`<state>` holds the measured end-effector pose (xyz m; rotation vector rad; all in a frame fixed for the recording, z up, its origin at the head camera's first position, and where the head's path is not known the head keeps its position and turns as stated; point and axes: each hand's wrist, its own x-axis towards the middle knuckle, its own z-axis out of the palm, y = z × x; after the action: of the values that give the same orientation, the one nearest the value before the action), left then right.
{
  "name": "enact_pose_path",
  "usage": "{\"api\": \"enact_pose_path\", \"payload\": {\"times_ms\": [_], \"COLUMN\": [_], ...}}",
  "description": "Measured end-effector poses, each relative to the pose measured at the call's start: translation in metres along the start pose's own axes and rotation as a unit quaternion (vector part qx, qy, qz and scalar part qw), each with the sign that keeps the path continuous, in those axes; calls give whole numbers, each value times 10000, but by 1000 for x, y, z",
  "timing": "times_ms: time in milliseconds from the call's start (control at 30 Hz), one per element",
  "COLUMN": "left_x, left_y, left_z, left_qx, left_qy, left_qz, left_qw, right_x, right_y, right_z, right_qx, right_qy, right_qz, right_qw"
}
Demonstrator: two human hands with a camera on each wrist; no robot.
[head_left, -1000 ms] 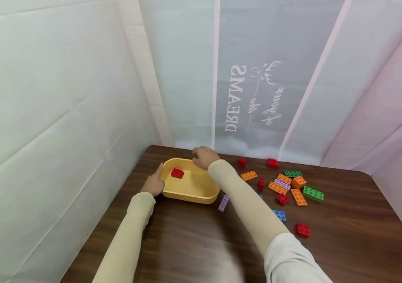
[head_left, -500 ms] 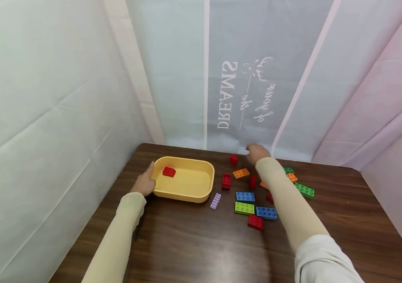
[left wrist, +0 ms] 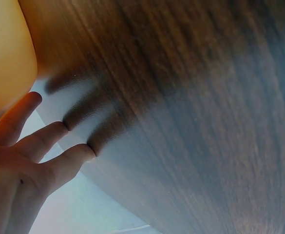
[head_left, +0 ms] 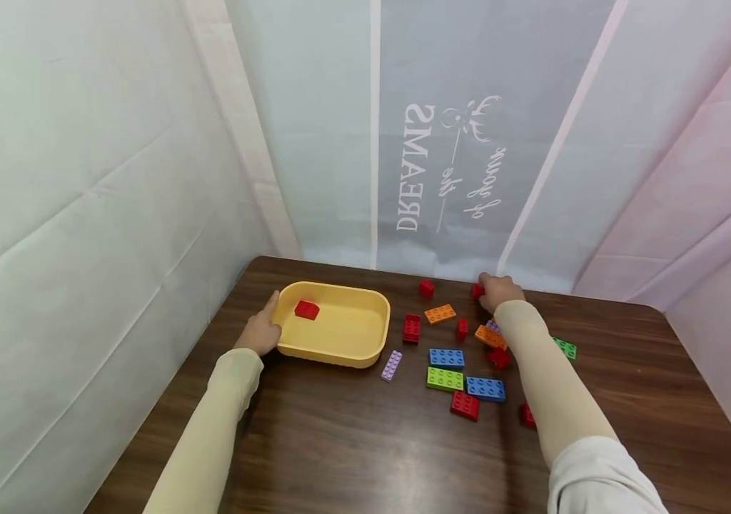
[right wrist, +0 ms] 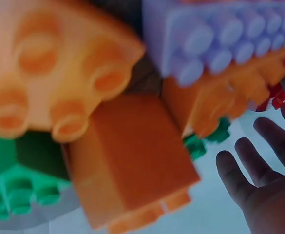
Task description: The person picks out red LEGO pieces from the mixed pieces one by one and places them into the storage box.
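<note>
In the head view, my left hand (head_left: 259,331) rests against the left end of a yellow tray (head_left: 330,355), one finger along its rim. A red building brick (head_left: 306,309) lies inside the tray. The left wrist view shows this hand's fingers (left wrist: 69,163) straight, with tips on the table beside the tray wall (left wrist: 8,58). At the table's back edge, my right hand (head_left: 502,291) pinches a small red brick (head_left: 477,291) between thumb and index finger. In the right wrist view its other fingers (right wrist: 235,175) stay extended, and the red brick (right wrist: 277,99) is partly hidden.
Loose bricks lie right of the tray: a purple one (head_left: 392,365), a lime green one (head_left: 445,379), blue ones (head_left: 485,388) and several red and orange ones (head_left: 440,314). My right forearm hides some. A hanging cloth (head_left: 314,143) stands behind the table (head_left: 340,442).
My right hand has moved from the tray's right side across to the back right and come down on the red brick. The left hand has stayed at the tray. The head view has shifted slightly.
</note>
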<state>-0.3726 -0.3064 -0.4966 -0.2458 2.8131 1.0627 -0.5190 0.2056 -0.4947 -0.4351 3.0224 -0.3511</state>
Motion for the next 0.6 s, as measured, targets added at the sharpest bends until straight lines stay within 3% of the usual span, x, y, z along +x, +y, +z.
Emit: {"api": "enact_pose_path", "payload": {"times_ms": [300,600], "left_x": [-2,1], "left_y": [2,-1], "left_z": [0,-1], "left_qx": [-120,-81], "left_qy": [-99,-54], "left_qz": [-132,-61], "left_qw": [9998,9999], "right_x": [4,-5], "right_y": [-7,-21], "right_z": [8,-13], "right_qx": [189,297], "right_qy": [16,179], "right_qz": [-70,-458], "right_qw": [9998,9983]}}
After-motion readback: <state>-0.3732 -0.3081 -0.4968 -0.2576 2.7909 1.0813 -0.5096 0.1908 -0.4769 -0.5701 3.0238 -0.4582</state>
